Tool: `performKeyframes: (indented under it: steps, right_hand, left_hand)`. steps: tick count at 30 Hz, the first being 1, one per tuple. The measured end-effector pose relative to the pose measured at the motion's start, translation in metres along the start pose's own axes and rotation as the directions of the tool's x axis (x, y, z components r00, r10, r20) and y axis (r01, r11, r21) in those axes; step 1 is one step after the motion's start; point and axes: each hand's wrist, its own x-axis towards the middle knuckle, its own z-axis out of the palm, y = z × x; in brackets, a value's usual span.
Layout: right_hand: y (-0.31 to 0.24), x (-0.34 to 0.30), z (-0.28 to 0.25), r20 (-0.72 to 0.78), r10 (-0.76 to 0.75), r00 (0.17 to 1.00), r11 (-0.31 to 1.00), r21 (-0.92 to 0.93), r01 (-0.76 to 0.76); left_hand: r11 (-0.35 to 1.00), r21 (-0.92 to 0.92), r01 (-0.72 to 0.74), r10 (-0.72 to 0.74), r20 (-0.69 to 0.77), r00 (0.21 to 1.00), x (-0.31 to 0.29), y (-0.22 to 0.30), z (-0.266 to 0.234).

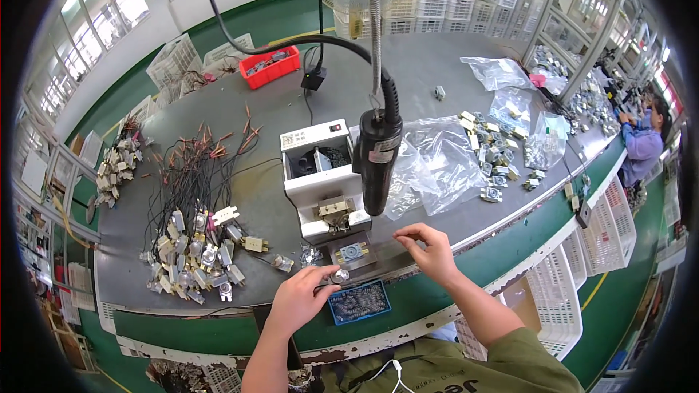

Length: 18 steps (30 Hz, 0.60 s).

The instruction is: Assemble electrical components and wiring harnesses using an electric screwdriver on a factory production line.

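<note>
My left hand (pixel 300 297) pinches a small round clear-and-silver part (pixel 340 276) between thumb and fingers. That part is just left of a device with a pale blue body and yellowish end tabs (pixel 352 251), which lies on a flat metal fixture (pixel 368 267). To the right of the fixture, my right hand (pixel 435 256) is raised with thumb and forefinger together; anything between them is too small to make out. Above the fixture hangs a black electric screwdriver (pixel 380 167). A blue tray of small screws (pixel 360 303) is at the table's near edge, beside my left hand.
A white machine with an open top (pixel 325 182) stands behind the fixture. Wired devices (pixel 196 251) are heaped at left, with loose devices (pixel 495 153) and plastic bags (pixel 437 164) at right. A red bin (pixel 270 76) stands farther back. Another person (pixel 644 138) works at far right.
</note>
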Motion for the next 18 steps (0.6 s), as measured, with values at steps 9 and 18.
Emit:
performKeyframes:
  steps: [9, 18]
  right_hand:
    - [0.027, -0.010, -0.022, -0.138, 0.077, 0.987, 0.993, 0.103, -0.063]
    - [0.027, -0.005, -0.018, -0.062, 0.082, 0.995, 0.996, 0.048, -0.079]
  left_hand:
    - [0.999, -0.023, 0.026, -0.025, 0.013, 1.000, -0.001, 0.001, 0.000]
    - [0.998, 0.032, 0.053, -0.054, 0.026, 0.998, -0.002, -0.001, -0.001]
